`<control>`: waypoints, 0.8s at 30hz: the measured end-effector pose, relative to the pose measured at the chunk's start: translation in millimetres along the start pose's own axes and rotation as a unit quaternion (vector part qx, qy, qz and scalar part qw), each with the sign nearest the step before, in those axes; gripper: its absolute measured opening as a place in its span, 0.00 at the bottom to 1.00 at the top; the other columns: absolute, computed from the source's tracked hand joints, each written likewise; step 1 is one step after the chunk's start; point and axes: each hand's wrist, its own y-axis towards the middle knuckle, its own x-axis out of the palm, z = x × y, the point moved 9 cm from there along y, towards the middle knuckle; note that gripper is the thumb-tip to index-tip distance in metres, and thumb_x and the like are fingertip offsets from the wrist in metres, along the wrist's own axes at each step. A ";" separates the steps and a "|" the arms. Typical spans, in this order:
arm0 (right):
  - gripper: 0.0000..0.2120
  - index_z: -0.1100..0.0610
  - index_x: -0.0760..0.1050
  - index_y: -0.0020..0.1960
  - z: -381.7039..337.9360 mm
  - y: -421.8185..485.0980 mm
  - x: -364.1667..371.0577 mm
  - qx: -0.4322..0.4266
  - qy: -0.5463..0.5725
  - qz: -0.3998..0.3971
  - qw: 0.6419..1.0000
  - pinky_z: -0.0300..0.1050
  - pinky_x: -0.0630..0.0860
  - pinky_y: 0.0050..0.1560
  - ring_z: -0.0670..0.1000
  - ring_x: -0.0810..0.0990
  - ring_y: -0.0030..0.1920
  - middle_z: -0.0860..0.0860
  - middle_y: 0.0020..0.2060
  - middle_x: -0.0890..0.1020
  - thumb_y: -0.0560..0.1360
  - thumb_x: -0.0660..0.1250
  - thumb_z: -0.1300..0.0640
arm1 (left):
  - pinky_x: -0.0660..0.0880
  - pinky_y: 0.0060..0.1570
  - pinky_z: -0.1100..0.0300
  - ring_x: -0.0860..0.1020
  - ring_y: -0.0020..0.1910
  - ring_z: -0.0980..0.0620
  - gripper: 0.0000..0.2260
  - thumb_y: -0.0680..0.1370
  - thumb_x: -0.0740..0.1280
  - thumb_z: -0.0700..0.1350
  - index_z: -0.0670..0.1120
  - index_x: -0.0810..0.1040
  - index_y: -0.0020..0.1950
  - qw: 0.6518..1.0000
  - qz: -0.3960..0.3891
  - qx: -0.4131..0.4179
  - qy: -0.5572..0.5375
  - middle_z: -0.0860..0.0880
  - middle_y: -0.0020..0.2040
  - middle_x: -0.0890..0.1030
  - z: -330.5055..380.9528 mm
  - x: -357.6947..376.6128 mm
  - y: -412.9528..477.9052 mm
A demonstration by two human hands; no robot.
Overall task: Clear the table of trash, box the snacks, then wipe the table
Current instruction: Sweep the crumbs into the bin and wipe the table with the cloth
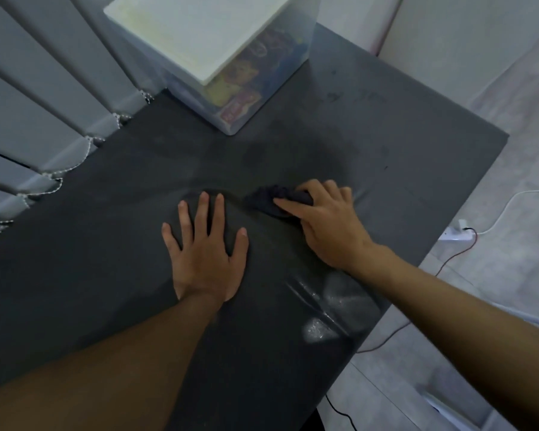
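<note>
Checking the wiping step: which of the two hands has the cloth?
The right hand grips the dark cloth on the table; the left hand lies flat, fingers spread, holding nothing.

One wide-angle view, worn on the head, looks forward and steeply down over the dark table (106,244), which runs diagonally across the frame. It sits close: both forearms enter from the bottom edge, and the left hand (204,259) and the right hand (324,225), gripping its cloth (266,199), land near mid-frame. The box (206,35) marks the far end, with floor (511,181) at right. The softness is perhaps motion blur.
</note>
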 end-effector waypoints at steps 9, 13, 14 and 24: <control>0.23 0.43 0.77 0.66 80.6 -54.1 -28.6 0.331 -0.002 0.077 0.941 0.52 0.60 0.53 0.60 0.70 0.56 0.55 0.60 0.73 0.76 0.60 0.61 | 0.41 0.77 0.37 0.39 0.81 0.45 0.31 0.82 0.43 0.65 0.55 0.42 0.82 1.000 0.008 0.006 -0.021 0.53 0.83 0.44 1.5 -3.7 -2.6; 0.20 0.43 0.78 0.66 23.4 -84.7 -23.2 0.094 -0.014 0.027 0.995 0.52 0.64 0.48 0.58 0.72 0.51 0.54 0.57 0.76 0.77 0.62 0.58 | 0.41 0.77 0.37 0.41 0.81 0.45 0.30 0.82 0.45 0.63 0.53 0.47 0.83 0.999 0.020 0.014 -0.040 0.52 0.83 0.48 2.1 -6.8 -4.7; 0.19 0.42 0.77 0.66 28.2 -91.4 -25.8 0.074 -0.035 0.019 0.996 0.52 0.64 0.49 0.58 0.73 0.51 0.53 0.57 0.77 0.78 0.61 0.56 | 0.42 0.77 0.37 0.44 0.81 0.46 0.29 0.83 0.47 0.61 0.52 0.50 0.83 0.998 0.028 0.028 -0.050 0.52 0.83 0.50 4.8 -8.3 -6.8; 0.19 0.45 0.76 0.67 31.5 -146.5 -35.7 0.295 -0.014 0.073 0.953 0.51 0.64 0.52 0.60 0.70 0.54 0.56 0.57 0.74 0.78 0.61 0.58 | 0.47 0.76 0.34 0.54 0.80 0.46 0.24 0.84 0.54 0.53 0.50 0.61 0.80 0.991 0.046 0.111 -0.067 0.50 0.79 0.64 16.6 -13.9 -22.9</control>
